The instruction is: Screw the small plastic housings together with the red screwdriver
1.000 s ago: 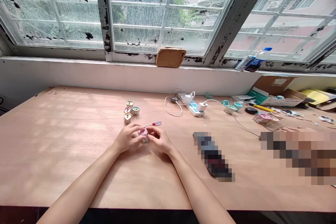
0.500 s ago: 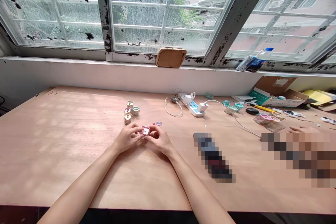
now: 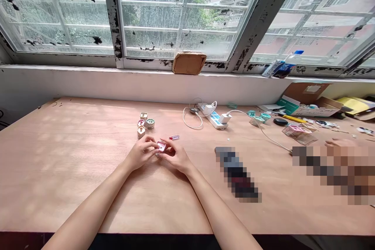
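Note:
Between my two hands is a small pink box (image 3: 161, 147) with a pale inside and a dark round mark in it. The fingers of my left hand (image 3: 143, 153) close on its left side. On its right side, my right hand (image 3: 176, 155) grips it with thumb and fingers. Its lower part is mostly hidden by my fingers. Just beyond my left hand stands a cluster of several small many-sided boxes, among them a green-topped box (image 3: 150, 123) and a cream-topped box (image 3: 141, 131). A small tube with a red end (image 3: 174, 137) lies beyond my right hand.
A white power strip (image 3: 215, 117) with plugs and cables lies at the back. To the right are a blurred-out phone-like object (image 3: 237, 174), teal pieces (image 3: 258, 118), clear-and-pink boxes (image 3: 297, 131), an open carton (image 3: 313, 106) and another person's hand (image 3: 340, 143), partly pixelated.
The camera view has shifted slightly. Both hands still hold the pink box in nearly the same place, with the right fingers reaching a little further over its far edge.

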`<state>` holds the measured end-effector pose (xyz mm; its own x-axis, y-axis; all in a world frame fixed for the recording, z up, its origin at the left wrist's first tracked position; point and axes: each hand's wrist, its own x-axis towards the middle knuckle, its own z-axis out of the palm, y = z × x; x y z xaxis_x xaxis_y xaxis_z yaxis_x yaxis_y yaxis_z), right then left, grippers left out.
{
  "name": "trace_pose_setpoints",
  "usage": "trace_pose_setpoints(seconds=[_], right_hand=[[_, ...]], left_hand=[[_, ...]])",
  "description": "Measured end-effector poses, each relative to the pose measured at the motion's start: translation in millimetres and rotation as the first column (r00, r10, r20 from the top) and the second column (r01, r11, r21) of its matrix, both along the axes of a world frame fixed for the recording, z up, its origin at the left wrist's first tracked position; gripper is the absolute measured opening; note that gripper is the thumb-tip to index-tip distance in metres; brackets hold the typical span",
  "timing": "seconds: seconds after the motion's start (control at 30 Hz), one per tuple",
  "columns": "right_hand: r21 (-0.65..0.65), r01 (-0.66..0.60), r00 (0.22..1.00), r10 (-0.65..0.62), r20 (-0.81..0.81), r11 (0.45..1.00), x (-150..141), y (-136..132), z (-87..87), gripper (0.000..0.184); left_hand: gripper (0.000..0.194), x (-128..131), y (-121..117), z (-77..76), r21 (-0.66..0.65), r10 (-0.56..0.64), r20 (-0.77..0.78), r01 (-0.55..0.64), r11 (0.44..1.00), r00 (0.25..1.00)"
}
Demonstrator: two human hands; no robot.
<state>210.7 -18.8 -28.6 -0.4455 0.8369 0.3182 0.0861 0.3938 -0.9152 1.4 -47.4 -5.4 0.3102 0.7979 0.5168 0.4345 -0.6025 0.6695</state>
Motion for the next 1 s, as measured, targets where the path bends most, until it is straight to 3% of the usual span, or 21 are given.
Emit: trace_pose_setpoints(seconds=[0.23, 0.43, 0.7, 0.83, 1.0], right_hand=[[-0.008, -0.035, 0.999, 0.035, 0.001, 0.999, 0.4, -0.7, -0.2, 0.049], [0.038, -0.004, 1.000, 0.004, -0.009, 0.999, 0.4, -3.6, 1.8, 0.048], [0.001, 0.132, 0.990, -0.132, 0.045, 0.991, 3.5, -6.4, 4.9, 0.054], [0.070, 0.332, 0.943, -0.331, -0.022, 0.941, 3.6, -5.1, 4.9, 0.048], [0.267, 0.510, 0.854, -0.518, -0.044, 0.818, 3.0, 6.9, -1.3, 0.047]], left_hand=[[0.015, 0.8, -2.4, 5.2, -0.043, -0.080, 0.015, 0.080, 0.996, 0.997], [0.045, 1.1, -2.8, 0.9, -0.143, -0.126, 0.138, 0.145, 0.979, 0.982], [0.056, 1.6, -2.7, -1.6, -0.156, -0.090, 0.162, 0.116, 0.981, 0.983], [0.058, 2.6, -3.4, -1.5, -0.165, 0.009, 0.191, 0.023, 0.986, 0.982], [0.024, -2.0, 1.7, -1.4, -0.164, 0.192, 0.254, -0.153, 0.974, 0.948]])
